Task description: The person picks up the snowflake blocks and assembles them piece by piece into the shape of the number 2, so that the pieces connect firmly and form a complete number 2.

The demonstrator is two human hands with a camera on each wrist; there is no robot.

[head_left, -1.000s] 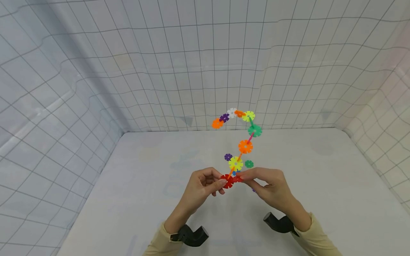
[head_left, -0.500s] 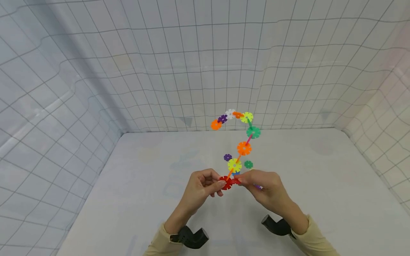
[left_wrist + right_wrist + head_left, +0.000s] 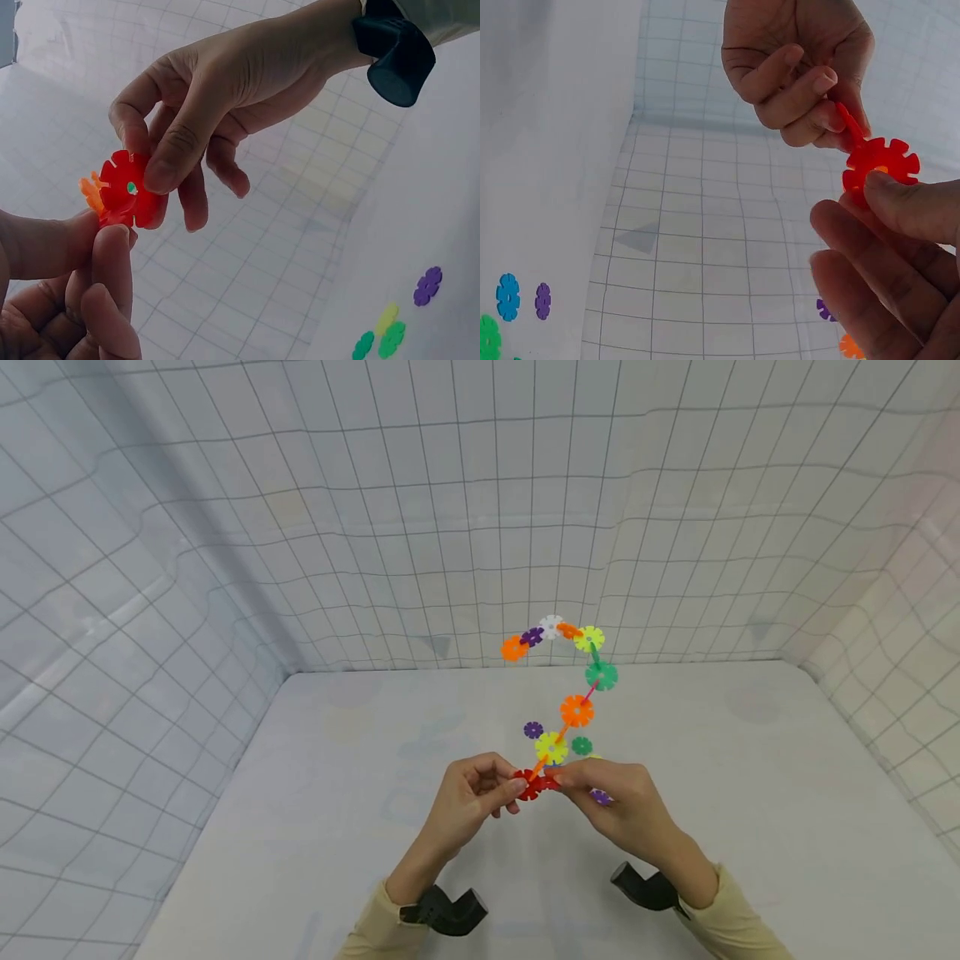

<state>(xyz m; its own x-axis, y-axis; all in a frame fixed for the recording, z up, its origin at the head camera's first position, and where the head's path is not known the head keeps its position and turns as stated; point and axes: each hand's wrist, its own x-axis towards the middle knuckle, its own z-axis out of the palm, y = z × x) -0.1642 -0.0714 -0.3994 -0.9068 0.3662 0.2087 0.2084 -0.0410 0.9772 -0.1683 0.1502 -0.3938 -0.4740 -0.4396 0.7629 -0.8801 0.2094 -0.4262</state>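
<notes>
Left hand (image 3: pixel 474 793) pinches red disc (image 3: pixel 531 790) at base of chain (image 3: pixel 577 712), above counter (image 3: pixel 360 835); right hand (image 3: pixel 622 797) pinches second red disc (image 3: pixel 549 783) against it. Best: slots squarely aligned, pressure close to joint; tall chain likely sways, wants steady left grip.

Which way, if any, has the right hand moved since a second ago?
Yes: in the head view, the right hand has shifted slightly left, judged against the small green disc on the table.
</notes>
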